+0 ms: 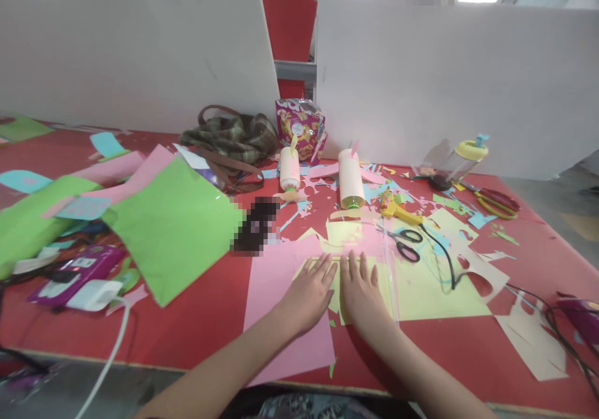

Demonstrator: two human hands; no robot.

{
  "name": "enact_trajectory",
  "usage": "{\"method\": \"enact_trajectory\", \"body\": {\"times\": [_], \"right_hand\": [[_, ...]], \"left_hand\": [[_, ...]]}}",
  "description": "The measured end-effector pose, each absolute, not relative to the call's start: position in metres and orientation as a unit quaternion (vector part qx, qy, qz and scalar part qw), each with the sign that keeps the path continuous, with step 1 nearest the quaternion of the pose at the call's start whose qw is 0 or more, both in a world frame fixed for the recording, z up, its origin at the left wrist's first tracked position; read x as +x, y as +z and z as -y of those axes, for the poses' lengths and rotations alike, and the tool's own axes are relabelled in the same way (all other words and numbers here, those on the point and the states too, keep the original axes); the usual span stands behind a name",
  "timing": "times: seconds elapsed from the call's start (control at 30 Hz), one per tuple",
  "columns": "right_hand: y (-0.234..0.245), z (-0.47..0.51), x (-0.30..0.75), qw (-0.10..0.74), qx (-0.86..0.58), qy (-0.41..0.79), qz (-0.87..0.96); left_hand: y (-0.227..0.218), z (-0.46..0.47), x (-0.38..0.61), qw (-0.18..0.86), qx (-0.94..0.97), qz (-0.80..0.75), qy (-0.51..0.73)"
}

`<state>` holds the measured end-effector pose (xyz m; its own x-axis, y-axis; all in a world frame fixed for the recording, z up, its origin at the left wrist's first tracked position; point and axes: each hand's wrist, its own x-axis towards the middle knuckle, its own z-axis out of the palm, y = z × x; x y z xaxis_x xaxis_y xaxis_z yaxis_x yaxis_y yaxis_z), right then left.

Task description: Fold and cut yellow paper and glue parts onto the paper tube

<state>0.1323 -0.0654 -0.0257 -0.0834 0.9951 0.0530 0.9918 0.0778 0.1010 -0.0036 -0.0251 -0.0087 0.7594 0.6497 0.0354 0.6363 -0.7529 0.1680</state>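
My left hand (309,291) and my right hand (364,291) lie side by side, palms down, with their fingers stretched forward. Both press on a pale yellow sheet of paper (382,275), whose far edge looks folded or rolled near the fingertips. Part of that sheet is hidden beneath the hands. Under it, mostly on the left, spreads a pink sheet of paper (290,347). Black-handled scissors (408,244) rest just ahead and right of my right hand. A yellow glue gun (400,211) with a black cord lies beyond them.
Two cream paper-wrapped cylinders (350,178) stand ahead among paper scraps. Left are a green sheet (175,231), a purple power strip (88,275) and a plaid bag (234,135). Right are a clear container (461,166), red-and-yellow-handled scissors (498,203) and trailing cords. White panels (444,82) back the table.
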Motion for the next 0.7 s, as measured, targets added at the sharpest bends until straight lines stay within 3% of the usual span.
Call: {"method": "enact_trajectory", "body": {"times": [0.43, 0.7], "right_hand": [[-0.016, 0.074, 0.135, 0.061, 0.658, 0.055, -0.748], [0.0, 0.078, 0.131, 0.076, 0.657, 0.055, -0.748]], "left_hand": [[-0.017, 0.049, 0.007, -0.019, 0.922, -0.385, 0.032], [-0.016, 0.053, 0.006, -0.016, 0.915, -0.4, 0.049]]}}
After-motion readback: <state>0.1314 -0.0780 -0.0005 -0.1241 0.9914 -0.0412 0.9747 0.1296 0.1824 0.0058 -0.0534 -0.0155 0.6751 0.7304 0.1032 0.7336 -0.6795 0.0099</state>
